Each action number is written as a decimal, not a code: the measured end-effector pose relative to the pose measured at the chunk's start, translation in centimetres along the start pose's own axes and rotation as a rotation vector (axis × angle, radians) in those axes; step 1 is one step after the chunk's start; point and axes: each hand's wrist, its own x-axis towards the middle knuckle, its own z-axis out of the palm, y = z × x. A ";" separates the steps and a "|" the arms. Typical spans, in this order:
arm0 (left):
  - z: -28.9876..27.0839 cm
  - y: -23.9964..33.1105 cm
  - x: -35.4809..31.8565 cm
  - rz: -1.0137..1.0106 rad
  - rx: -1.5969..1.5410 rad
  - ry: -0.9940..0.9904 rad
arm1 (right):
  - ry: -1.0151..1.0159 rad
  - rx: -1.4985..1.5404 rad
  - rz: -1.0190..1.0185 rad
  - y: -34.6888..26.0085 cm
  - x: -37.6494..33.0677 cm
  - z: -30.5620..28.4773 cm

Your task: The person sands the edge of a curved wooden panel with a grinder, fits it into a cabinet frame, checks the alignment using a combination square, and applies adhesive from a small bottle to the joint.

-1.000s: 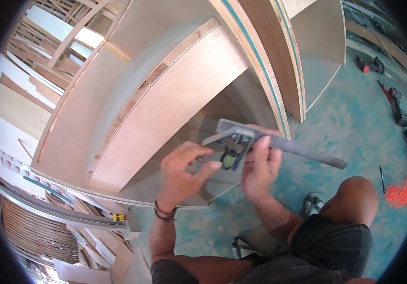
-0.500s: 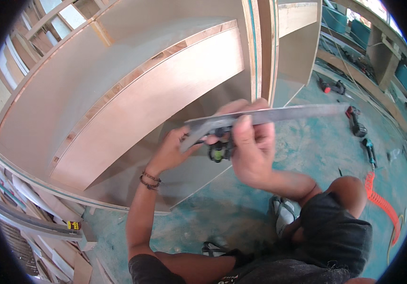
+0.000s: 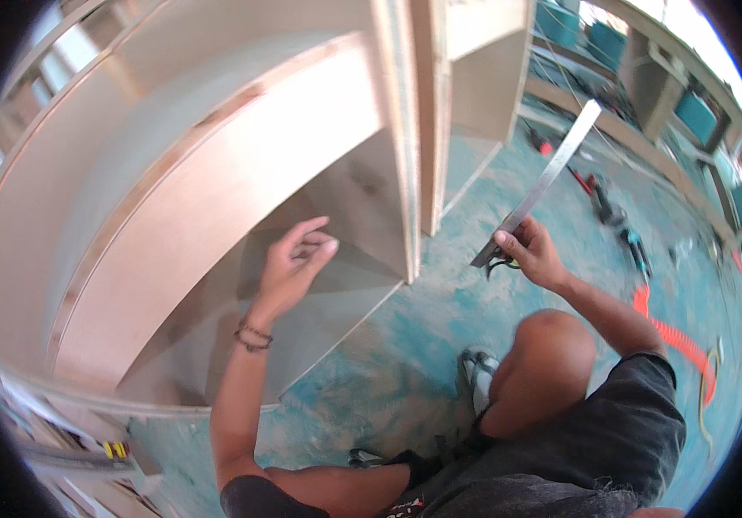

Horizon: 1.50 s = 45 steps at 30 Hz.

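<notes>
My right hand (image 3: 536, 252) grips a combination square (image 3: 552, 175) near its lower end. The long metal blade slants up and to the right, and part of the dark head shows below my fingers. My left hand (image 3: 289, 268) is in the air in front of the wooden cabinet (image 3: 241, 194), holding nothing, its fingers loosely bent and apart. The cabinet has a curved, pale plywood front panel, with an open space beneath it and an upright panel edge (image 3: 397, 147) at its right.
On the blue-green, dusty floor at the right lie cordless power tools (image 3: 608, 207) and an air tool (image 3: 637, 252) with a coiled orange hose (image 3: 682, 341). A timber frame (image 3: 595, 108) stands behind them. A yellow tape measure (image 3: 116, 450) rests among wood pieces at the lower left.
My hands have come apart. The right hand has carried the combination square to the right and tilted it upward; the left hand has let go of it. The view has shifted right.
</notes>
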 end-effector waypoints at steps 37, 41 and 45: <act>25.0 3.3 5.1 0.440 -0.018 0.209 | -0.686 -0.956 -0.645 -19.6 10.4 -6.0; 22.6 6.0 4.5 0.557 -0.082 0.509 | -0.007 -0.760 -0.255 -20.1 5.5 -2.4; 20.3 8.7 4.0 0.700 -0.160 0.440 | 0.014 -0.501 -0.007 -23.2 2.3 1.2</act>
